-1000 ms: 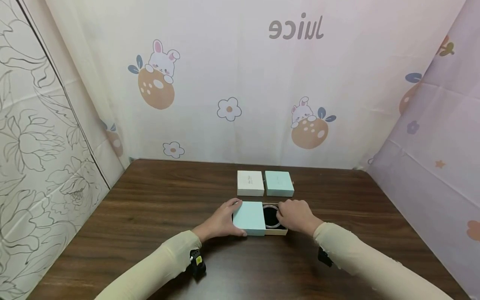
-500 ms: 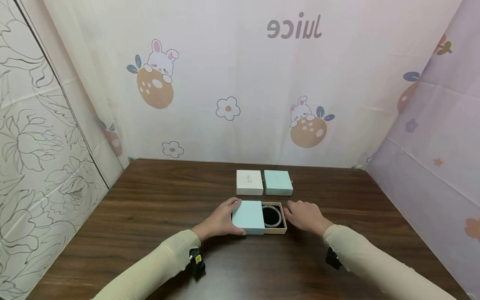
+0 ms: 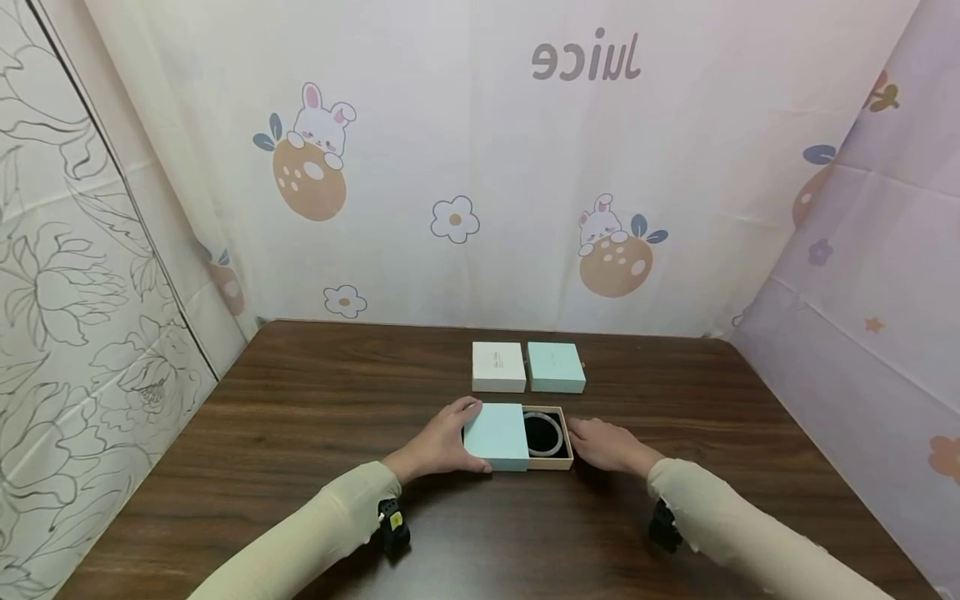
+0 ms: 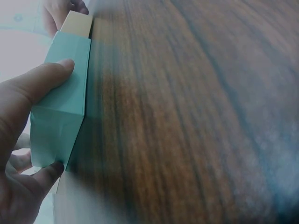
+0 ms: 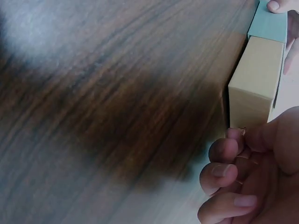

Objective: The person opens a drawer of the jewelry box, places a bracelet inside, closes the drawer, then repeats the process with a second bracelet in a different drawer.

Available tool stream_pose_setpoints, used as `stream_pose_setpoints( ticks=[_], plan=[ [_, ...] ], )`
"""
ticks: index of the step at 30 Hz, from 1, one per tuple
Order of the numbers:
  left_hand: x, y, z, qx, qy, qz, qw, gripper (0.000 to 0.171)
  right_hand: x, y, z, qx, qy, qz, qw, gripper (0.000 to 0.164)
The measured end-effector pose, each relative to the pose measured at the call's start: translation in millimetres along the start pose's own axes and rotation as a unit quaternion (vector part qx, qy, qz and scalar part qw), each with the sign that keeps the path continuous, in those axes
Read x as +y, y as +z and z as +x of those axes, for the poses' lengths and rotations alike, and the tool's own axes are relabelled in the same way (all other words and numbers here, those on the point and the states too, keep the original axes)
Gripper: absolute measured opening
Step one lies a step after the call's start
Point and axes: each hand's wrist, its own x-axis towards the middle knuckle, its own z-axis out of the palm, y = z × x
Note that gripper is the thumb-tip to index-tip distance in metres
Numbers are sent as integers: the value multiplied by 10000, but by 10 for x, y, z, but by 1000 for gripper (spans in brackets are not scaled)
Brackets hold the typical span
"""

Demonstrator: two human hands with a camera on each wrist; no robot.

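Observation:
A teal jewellery box sleeve lies on the table with its cream drawer partly out to the right. Inside the drawer, a pale ring-shaped bangle rests on black lining, its left part hidden under the sleeve. My left hand grips the sleeve from the left, thumb along its near side and fingertips at its end. At the drawer's outer end, my right hand has thumb and index finger pinched on a small pull tab. The other fingers of that hand are curled.
Behind the drawer box stand a white box and a second teal box, side by side. The dark wooden table ends at a patterned curtain at the back.
My right hand has gone from over the drawer's right edge, where it overlapped the bangle, to the drawer's outer end. The left hand keeps its grip on the sleeve.

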Motion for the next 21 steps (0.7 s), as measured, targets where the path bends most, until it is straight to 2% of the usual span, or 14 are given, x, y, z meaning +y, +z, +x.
stream_pose_setpoints(
  ticks=[21],
  plan=[
    [26, 4, -14, -3, -36, -52, 10000, 98, -6, 66, -4, 199, -129, 52, 9997, 17]
  ],
)
